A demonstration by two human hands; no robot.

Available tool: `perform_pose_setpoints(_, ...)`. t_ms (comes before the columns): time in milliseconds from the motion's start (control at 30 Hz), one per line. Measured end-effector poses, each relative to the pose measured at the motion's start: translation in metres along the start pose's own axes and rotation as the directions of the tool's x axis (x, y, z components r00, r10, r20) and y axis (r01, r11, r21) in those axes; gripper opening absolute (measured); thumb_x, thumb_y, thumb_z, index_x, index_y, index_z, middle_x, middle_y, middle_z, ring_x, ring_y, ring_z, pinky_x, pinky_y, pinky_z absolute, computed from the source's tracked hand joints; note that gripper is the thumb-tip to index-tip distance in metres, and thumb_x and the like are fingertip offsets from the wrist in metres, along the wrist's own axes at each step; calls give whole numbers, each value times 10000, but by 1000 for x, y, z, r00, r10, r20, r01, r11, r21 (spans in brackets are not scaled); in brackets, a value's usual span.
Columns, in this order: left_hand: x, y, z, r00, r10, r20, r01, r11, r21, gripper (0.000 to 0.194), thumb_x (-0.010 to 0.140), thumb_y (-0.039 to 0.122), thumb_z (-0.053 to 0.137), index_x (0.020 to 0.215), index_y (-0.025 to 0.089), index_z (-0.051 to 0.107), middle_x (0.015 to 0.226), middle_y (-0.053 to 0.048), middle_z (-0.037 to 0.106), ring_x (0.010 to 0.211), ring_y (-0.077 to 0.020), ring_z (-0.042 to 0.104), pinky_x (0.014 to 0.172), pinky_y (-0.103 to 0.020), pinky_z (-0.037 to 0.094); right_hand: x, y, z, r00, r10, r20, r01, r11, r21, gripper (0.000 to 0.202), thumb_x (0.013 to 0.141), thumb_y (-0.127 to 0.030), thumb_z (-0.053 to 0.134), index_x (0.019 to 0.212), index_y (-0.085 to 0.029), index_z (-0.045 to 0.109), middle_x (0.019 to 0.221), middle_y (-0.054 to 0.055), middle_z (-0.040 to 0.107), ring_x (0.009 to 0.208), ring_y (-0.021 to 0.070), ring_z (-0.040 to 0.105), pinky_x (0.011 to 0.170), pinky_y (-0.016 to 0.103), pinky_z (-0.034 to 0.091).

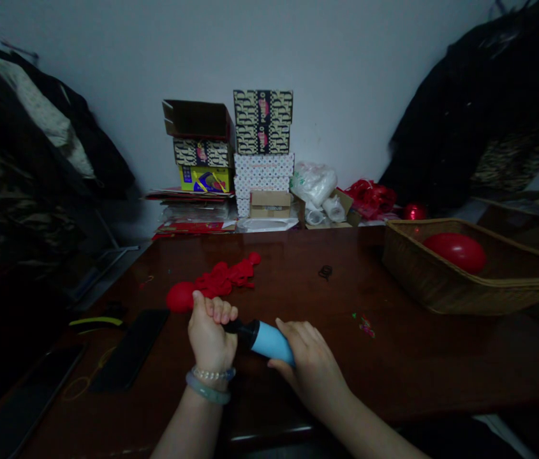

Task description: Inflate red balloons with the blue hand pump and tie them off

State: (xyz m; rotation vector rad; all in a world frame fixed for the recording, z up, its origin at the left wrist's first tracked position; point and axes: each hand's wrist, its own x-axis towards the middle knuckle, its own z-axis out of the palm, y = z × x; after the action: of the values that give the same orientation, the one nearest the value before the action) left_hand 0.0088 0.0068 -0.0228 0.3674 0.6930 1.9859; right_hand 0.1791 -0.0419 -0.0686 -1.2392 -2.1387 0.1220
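Observation:
A balloon hand pump [272,342] with a light blue barrel and a black nozzle end lies slantwise between my hands, above the table's near side. My left hand [212,331] is closed around the black end, its thumb up. My right hand [311,360] grips the blue barrel's other end. Just beyond my left fingers is a small round red balloon [181,298]; whether it sits on the nozzle is hidden by the hand. Behind it, a bunch of limp red balloons [224,277] stretches away to the right.
A wicker basket [441,299] holding an inflated red balloon [455,251] stands at the right. Two dark phones [130,350] and a yellow-edged tool [95,322] lie left. Small colourful bits [366,326] and a black coil [325,273] are on the tabletop. Stacked boxes [263,121] line the wall.

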Motion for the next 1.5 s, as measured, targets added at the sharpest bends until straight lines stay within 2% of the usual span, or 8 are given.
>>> perform_pose_setpoints(167, 6, 7, -5, 1000, -25, -17, 25, 999, -21, 468, 869, 391, 586, 559, 187, 300, 438, 79, 267, 381, -55, 246, 402, -203, 283, 3, -1, -2, 999, -19, 47, 18, 999, 28, 535, 749, -293, 762, 1220, -149, 553, 1079, 124, 633, 978, 290, 576, 866, 456, 498)
perform_pose_setpoints(433, 9, 6, -3, 999, -39, -34, 37, 998, -51, 444, 875, 334, 577, 561, 188, 299, 433, 82, 268, 372, -54, 254, 399, -202, 284, 4, 7, -17, 994, -15, 110, 14, 1000, 6, 597, 726, -294, 784, 1252, -153, 540, 1077, 117, 633, 967, 284, 578, 861, 454, 501)
perform_pose_setpoints(833, 38, 25, -13, 995, -27, -96, 14, 991, -134, 403, 931, 216, 433, 561, 190, 276, 418, 81, 272, 344, -53, 269, 389, -199, 282, 14, 22, -48, 975, -15, 220, 1, 998, 62, 556, 754, -356, 757, 1242, -176, 563, 1080, 103, 642, 957, 268, 577, 866, 447, 492)
perform_pose_setpoints(1033, 40, 10, -12, 996, -42, -76, 28, 984, -175, 400, 936, 203, 423, 565, 187, 276, 427, 78, 284, 358, -52, 288, 404, -194, 301, 12, 29, -38, 996, -6, 90, 8, 1000, -25, 543, 738, -209, 767, 1237, -157, 559, 1090, 120, 634, 967, 288, 568, 852, 467, 500)
perform_pose_setpoints(1200, 35, 0, -7, 996, -36, -82, 19, 980, -196, 405, 936, 225, 441, 567, 187, 278, 431, 79, 278, 368, -53, 284, 408, -194, 302, 11, 31, -31, 1000, -26, 11, 27, 999, -45, 528, 746, -175, 751, 1235, -157, 553, 1111, 128, 631, 991, 292, 558, 860, 478, 493)
perform_pose_setpoints(1500, 7, -12, 9, 999, -46, -24, 42, 990, -138, 438, 884, 277, 564, 566, 188, 277, 451, 82, 263, 388, -53, 262, 410, -199, 292, 8, 8, -28, 1000, -3, 1, 3, 999, -50, 540, 729, -184, 768, 1226, -120, 568, 1065, 128, 642, 950, 281, 562, 837, 459, 495)
